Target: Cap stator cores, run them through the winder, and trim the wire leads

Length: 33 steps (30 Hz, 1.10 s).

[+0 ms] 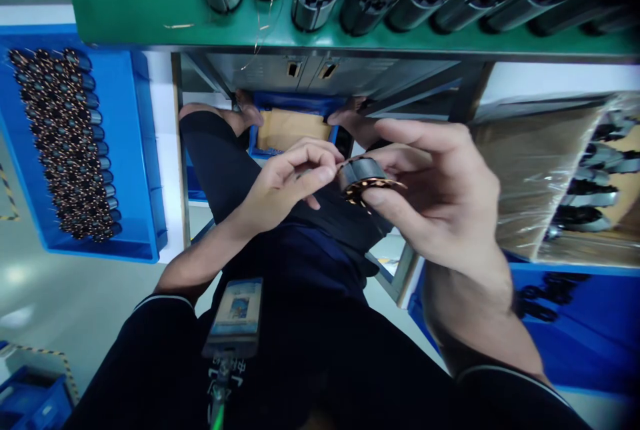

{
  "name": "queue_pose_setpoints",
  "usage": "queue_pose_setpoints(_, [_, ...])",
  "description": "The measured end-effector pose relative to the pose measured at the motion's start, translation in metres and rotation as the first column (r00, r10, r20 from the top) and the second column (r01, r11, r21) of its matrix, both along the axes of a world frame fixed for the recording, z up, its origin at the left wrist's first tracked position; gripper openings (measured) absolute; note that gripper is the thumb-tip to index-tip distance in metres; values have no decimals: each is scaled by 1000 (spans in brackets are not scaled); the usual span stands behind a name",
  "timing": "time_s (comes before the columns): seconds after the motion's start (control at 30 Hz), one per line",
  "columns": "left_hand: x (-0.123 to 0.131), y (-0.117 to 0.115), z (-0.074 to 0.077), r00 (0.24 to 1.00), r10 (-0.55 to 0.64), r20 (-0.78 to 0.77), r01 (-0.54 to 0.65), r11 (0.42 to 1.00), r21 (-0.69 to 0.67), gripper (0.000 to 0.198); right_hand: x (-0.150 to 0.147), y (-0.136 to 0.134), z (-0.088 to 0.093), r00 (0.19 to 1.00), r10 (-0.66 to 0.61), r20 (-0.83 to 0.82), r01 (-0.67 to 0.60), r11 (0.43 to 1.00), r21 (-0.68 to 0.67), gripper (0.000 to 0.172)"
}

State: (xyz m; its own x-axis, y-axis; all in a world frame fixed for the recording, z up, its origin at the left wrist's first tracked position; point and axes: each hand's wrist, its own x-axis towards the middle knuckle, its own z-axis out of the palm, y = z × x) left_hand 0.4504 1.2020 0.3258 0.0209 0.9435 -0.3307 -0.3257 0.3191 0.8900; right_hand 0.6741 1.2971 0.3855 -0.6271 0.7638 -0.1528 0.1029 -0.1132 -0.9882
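My right hand grips a motor stator between thumb and fingers. The stator is a short grey laminated ring, with copper-flecked windings showing along its lower end. My left hand is raised just left of the stator, its fingertips pinched together and almost touching the stator's edge. I cannot tell whether those fingertips hold anything thin. The stator's bore is hidden from this angle.
A green shelf holds a row of upright stators at the top. A blue tray of wound stators stands on the left. Plastic-wrapped cardboard with dark parts lies on the right, above a blue bin. An ID badge hangs at my chest.
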Motion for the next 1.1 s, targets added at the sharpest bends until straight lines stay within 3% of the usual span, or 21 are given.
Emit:
queue_pose_setpoints(0.1, [2,-6,-32,991,124,-53,-130,984,-120,53,2,3,7,997,-47,-61,42,995,-95,58])
queue_pose_setpoints(0.17, [-5,-9,-39,958,222,-182,-225,974,6,51,2,6,9,999,-47,-18,44,989,-142,63])
queue_pose_setpoints(0.2, [-9,-9,-35,936,258,-241,-230,964,137,52,2,7,9,999,-38,9,39,987,-154,66])
queue_pose_setpoints(0.27, [-16,-7,-16,899,268,-346,-118,909,399,70,-1,8,5,999,-17,44,24,985,-171,69])
queue_pose_setpoints(0.33, [-19,-3,9,862,213,-460,78,841,535,87,-5,7,0,999,13,42,-4,980,-198,70])
queue_pose_setpoints(0.37, [-18,0,20,837,185,-514,154,822,548,85,-7,6,-3,999,28,37,-19,976,-216,72])
queue_pose_setpoints(0.47, [-13,4,38,779,130,-613,263,820,509,68,-11,3,-5,997,62,40,-49,962,-268,78])
queue_pose_setpoints(0.6, [-6,1,37,778,84,-622,233,882,410,66,-9,0,-1,995,31,97,-12,982,-191,69])
queue_pose_setpoints(0.73, [-1,2,34,782,116,-613,199,885,421,72,-8,-1,0,986,-88,140,79,994,69,23])
queue_pose_setpoints(0.8, [1,6,37,763,119,-635,169,912,374,59,-11,1,-3,982,-172,83,156,973,171,9])
queue_pose_setpoints(0.87, [1,11,42,746,97,-658,120,953,277,47,-18,3,-7,948,-318,-3,312,928,204,20])
queue_pose_setpoints(0.97, [-1,19,52,743,49,-667,89,981,172,42,-27,8,-14,815,-561,-146,577,808,120,31])
queue_pose_setpoints(1.03, [-4,23,60,746,29,-665,109,980,165,41,-29,8,-17,796,-575,-188,601,787,137,31])
queue_pose_setpoints(1.1, [-7,25,64,743,6,-669,145,975,169,41,-27,4,-20,875,-455,-164,483,835,264,25])
